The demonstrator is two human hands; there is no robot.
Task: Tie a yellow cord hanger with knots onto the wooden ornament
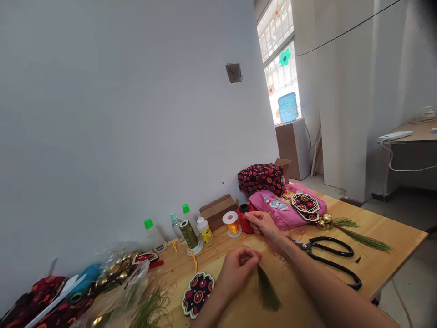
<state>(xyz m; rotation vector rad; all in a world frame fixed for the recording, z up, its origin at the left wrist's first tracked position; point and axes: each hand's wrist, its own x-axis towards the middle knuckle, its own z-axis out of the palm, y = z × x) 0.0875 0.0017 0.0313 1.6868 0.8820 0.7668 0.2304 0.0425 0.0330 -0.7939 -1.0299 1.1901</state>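
Note:
Near the middle of the wooden table, my left hand pinches the top of a green tassel, whose strands fan out downward. My right hand is raised just in front of a red thread cone, its thumb and fingertips pressed together; whatever they hold is too thin to make out. A flower-shaped patterned ornament lies left of my left wrist. Black-handled scissors rest on the table to the right of my right forearm.
A spool of orange cord, a glue bottle and an olive thread cone stand along the back. An octagonal ornament lies on pink cloth. Loose green strands and plastic bags are at the left.

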